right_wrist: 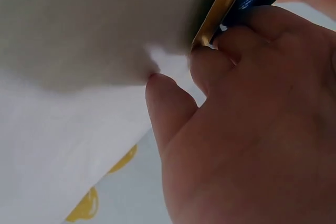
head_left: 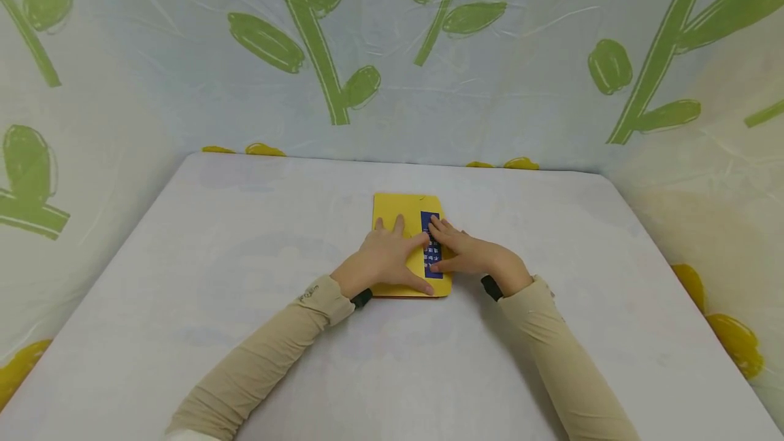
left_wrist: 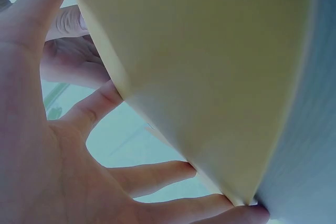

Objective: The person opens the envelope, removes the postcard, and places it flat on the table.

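A yellow notebook [head_left: 404, 204], its right corners rounded, lies flat near the middle of the white table. Down its right side runs a dark blue label [head_left: 433, 272] with white characters. My left hand [head_left: 388, 257] rests on the cover with fingers spread, thumb toward the near right corner. In the left wrist view the fingertips of that hand [left_wrist: 89, 145] touch the notebook's edge [left_wrist: 210, 77]. My right hand [head_left: 471, 252] reaches in from the right, fingertips and thumb on the blue label. Its outer fingers [right_wrist: 210, 69] bend at the notebook's side edge in the right wrist view.
White cloth covers the table [head_left: 245, 237], whose far corners are rounded. Behind it and at both sides hangs a pale curtain [head_left: 465, 107] printed with green stems and leaves. Both forearms wear beige sleeves [head_left: 263, 359], with a dark band at each wrist.
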Available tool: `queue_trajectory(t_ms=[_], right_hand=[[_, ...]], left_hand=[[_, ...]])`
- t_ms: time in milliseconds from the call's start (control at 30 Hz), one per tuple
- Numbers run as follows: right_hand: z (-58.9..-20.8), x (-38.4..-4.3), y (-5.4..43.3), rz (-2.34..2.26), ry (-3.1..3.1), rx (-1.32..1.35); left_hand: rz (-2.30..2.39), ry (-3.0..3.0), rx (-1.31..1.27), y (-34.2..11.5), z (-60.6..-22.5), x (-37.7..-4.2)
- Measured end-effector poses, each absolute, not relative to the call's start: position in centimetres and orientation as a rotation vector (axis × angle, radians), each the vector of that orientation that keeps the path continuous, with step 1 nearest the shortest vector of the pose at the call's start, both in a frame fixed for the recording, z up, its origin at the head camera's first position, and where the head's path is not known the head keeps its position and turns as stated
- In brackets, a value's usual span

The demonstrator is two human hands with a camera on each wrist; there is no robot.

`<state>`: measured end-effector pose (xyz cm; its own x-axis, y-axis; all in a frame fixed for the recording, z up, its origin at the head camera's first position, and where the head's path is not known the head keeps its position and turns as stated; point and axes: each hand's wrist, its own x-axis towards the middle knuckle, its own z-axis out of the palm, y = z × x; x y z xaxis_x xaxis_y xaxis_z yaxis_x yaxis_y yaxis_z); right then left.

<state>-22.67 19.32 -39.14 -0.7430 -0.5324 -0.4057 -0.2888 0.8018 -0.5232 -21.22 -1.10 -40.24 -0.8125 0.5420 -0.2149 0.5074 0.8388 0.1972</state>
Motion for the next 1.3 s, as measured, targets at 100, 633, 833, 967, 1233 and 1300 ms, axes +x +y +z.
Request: queue_trajectory(t_ms=[100, 633, 833, 967, 1233, 1300], right_hand=[[-39.2, -23.0, 19.8, -0.597, 2.424, -0.582], [-39.0, -22.2, 18.5, -0.576, 2.408, -0.605], [-38.9, -22.3, 18.9, -0.573, 2.42, -0.602], [-38.9, -22.6, 19.4, -0.555, 2.423, -0.581], [-38.8, -22.8, 19.8, -0.582, 2.442, -0.607], [-38.7, -22.6, 19.5, -0.585, 2.459, -0.623]], left_hand=[[0.203, 2.757, 0.79, -1.1, -40.2, -21.2], [0.156, 2.771, 0.833, -1.2, -40.4, -21.4], [0.176, 2.771, 0.838, -1.1, -40.5, -21.4], [0.175, 2.776, 0.833, -1.1, -40.5, -21.4], [0.168, 2.774, 0.828, -1.1, -40.5, -21.4], [0.153, 2.777, 0.836, -1.1, -40.5, -21.4]])
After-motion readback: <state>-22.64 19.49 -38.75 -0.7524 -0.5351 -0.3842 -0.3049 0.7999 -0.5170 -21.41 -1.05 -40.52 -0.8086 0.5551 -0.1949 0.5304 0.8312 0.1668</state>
